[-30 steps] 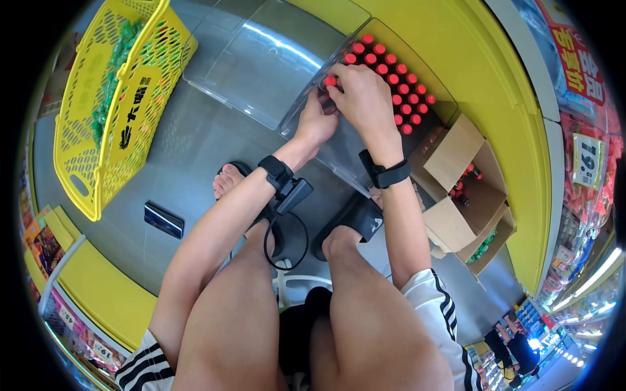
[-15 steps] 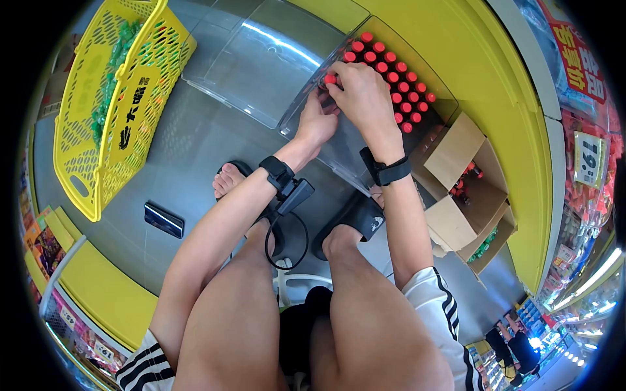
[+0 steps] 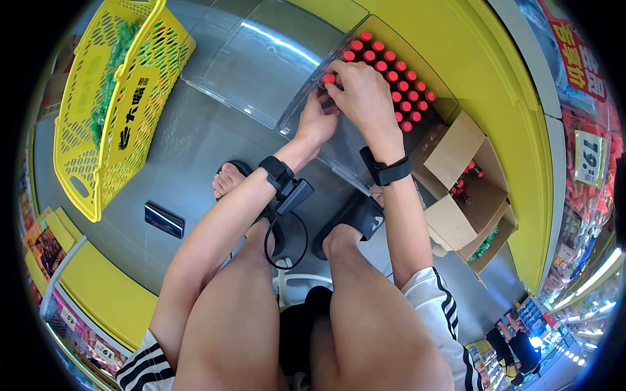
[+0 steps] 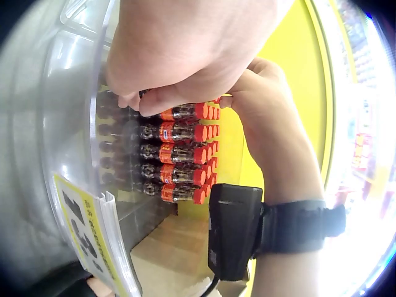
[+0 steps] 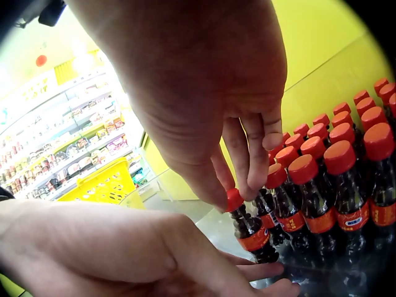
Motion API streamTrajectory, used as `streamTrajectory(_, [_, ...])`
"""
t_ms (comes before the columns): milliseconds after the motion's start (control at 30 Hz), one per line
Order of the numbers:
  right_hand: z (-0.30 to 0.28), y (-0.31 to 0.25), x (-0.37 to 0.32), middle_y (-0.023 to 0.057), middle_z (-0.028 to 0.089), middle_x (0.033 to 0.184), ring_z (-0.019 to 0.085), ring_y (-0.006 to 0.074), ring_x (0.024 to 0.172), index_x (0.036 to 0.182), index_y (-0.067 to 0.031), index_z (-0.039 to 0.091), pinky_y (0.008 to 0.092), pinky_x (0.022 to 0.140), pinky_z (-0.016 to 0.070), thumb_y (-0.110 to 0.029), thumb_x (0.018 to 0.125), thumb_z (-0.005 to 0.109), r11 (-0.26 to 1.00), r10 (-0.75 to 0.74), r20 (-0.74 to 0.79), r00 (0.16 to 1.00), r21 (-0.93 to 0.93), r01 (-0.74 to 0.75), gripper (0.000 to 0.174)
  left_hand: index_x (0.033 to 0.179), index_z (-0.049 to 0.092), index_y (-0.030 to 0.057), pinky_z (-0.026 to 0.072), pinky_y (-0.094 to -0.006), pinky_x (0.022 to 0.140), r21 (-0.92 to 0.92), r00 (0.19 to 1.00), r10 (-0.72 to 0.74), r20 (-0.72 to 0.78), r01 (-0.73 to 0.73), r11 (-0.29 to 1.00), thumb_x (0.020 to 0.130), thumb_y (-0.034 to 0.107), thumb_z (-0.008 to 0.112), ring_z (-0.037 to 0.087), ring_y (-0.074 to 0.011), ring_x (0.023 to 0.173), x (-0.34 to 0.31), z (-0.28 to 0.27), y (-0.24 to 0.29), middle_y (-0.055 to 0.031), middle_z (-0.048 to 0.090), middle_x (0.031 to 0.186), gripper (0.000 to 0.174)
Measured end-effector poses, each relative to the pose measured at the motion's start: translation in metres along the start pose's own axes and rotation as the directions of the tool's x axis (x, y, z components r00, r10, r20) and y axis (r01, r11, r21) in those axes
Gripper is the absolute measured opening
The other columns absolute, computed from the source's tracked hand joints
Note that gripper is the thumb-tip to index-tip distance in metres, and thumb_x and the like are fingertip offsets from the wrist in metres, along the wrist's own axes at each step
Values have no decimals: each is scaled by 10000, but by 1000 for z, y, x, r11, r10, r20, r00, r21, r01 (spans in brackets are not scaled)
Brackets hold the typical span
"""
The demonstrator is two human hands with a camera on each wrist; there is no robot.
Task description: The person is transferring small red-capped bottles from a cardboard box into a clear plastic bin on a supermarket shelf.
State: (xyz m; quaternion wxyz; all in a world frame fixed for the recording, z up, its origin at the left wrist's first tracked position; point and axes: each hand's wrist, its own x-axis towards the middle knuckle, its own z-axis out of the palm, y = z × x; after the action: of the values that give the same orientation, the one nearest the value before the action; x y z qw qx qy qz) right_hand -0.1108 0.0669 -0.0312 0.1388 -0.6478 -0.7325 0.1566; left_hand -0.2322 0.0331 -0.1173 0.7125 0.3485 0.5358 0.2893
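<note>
My right hand pinches the red cap of a small dark cola bottle between thumb and fingertips. The bottle leans slightly at the end of the rows. Close by its base, my left hand reaches in with fingers extended, low at the bottle in the right wrist view. Rows of matching red-capped bottles stand upright and tightly packed in a clear plastic bin. Orange-red labels show on them in the left wrist view.
Left stands a yellow basket holding green-wrapped items; a phone lies on the floor. An open cardboard box with more red-capped bottles is at right. A clear lidded bin adjoins mine. A price tag hangs on the bin's front.
Both hands stay almost where they were, with the right hand still on the same bottle's cap. The view has shifted only very slightly.
</note>
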Motion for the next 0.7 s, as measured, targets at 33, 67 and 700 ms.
streamTrajectory(33, [0, 0, 0, 117, 761, 927, 740, 336, 903, 1094, -67, 768, 468, 762, 592, -184, 879, 786, 1000, 0, 0, 1000, 0, 0, 245, 1716, 136, 15, 536, -284, 907, 0, 1000, 0, 0, 0, 1000, 961, -150, 524, 643, -155, 1186, 0, 0, 1, -130, 475, 1623, 865])
streamTrajectory(67, [1, 0, 0, 118, 763, 932, 740, 337, 906, 1091, -67, 767, 468, 761, 592, -179, 881, 783, 1000, 2, -3, 1000, 7, -2, 238, 1717, 133, 14, 533, -280, 909, -6, 1000, -3, 2, 3, 1000, 966, -149, 518, 642, -148, 1172, -1, 0, 2, -131, 475, 1624, 860])
streamTrajectory(700, [2, 0, 1, 115, 770, 924, 744, 325, 889, 1068, -61, 767, 460, 748, 588, -180, 906, 768, 1000, 2, -4, 1000, 2, -2, 202, 1714, 128, -2, 521, -275, 901, -37, 1000, 2, 11, -2, 999, 937, -175, 478, 635, -128, 1109, -5, -2, 9, -134, 431, 1669, 870])
